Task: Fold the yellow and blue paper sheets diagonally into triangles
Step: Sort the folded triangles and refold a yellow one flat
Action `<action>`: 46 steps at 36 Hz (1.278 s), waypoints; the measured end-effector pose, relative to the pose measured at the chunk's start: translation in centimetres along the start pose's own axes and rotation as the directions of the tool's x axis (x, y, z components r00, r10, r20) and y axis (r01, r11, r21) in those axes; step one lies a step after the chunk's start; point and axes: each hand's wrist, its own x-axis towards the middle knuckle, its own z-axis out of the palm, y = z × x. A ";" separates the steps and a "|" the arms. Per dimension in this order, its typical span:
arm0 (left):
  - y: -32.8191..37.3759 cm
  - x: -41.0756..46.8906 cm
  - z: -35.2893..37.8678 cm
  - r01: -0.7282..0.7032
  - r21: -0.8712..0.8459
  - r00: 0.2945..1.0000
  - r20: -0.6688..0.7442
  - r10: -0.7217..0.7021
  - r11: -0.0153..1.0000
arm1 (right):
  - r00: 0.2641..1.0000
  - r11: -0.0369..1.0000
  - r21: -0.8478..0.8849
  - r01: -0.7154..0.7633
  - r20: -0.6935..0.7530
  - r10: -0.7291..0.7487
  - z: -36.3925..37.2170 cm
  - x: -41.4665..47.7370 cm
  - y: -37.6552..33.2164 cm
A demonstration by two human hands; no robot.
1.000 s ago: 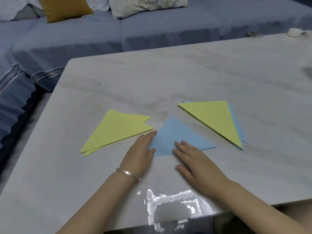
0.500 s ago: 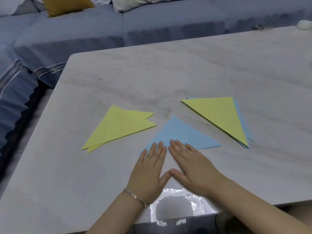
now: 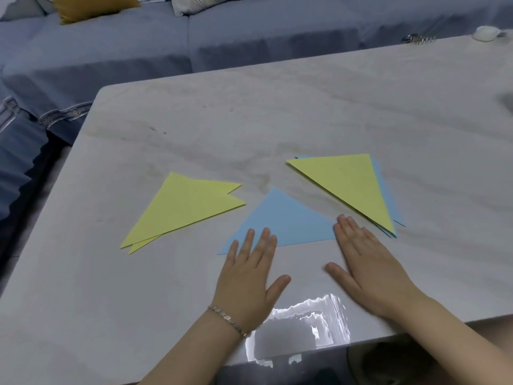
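A blue-grey sofa (image 3: 249, 51) runs behind a pale marbled table (image 3: 305, 107), which fills most of the view. On the table lie three lots of folded paper. At the left is a pair of yellow triangles (image 3: 180, 209), one overlapping the other and slightly askew. At the right is a single yellow triangle (image 3: 347, 187) on top of blue sheets (image 3: 384, 190) whose edges show past it. Between them, nearest the person, is a blue triangle (image 3: 283, 218) lying flat. Both hands are spread flat with straight fingers, holding nothing. The left hand (image 3: 247, 276) presses its fingertips on the blue triangle's near-left edge, and the right hand (image 3: 369, 268) covers its right corner, close to the yellow triangle's tip. A mustard cushion (image 3: 91, 6) sits on the sofa, and a bracelet (image 3: 227, 320) circles the left wrist.
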 end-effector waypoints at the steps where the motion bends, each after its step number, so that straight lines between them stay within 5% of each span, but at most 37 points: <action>1: 0.7 0.5 -0.2 -0.025 0.009 1.000 0.019 0.024 1.000 | 1.000 1.000 -0.006 -0.012 0.011 0.012 -0.1 0.0 -0.1; 9: 5.9 4.2 -0.6 -0.293 -0.039 0.949 0.107 0.296 0.955 | 1.000 1.000 -0.008 -0.016 0.001 0.016 0.0 0.1 0.1; 25: -4.6 -2.2 -0.3 -0.050 0.091 0.998 -0.036 0.054 0.995 | 0.997 0.998 -0.042 -0.051 0.055 0.053 -0.6 0.3 -0.4; 33: -6.7 -3.9 -1.0 0.075 0.097 0.993 -0.101 -0.065 0.992 | 0.970 0.950 0.239 -0.201 -0.086 0.227 -3.3 3.4 -2.6; 41: -8.6 -1.5 -3.9 0.273 -0.312 0.821 -0.418 -0.389 0.910 | 0.924 0.934 0.113 -0.338 0.228 0.306 -4.5 8.3 -5.8; 46: -9.9 1.5 -4.8 0.501 -0.414 0.745 -0.242 -0.622 0.760 | 0.900 0.910 0.130 -0.394 0.258 0.353 -4.3 8.3 -5.6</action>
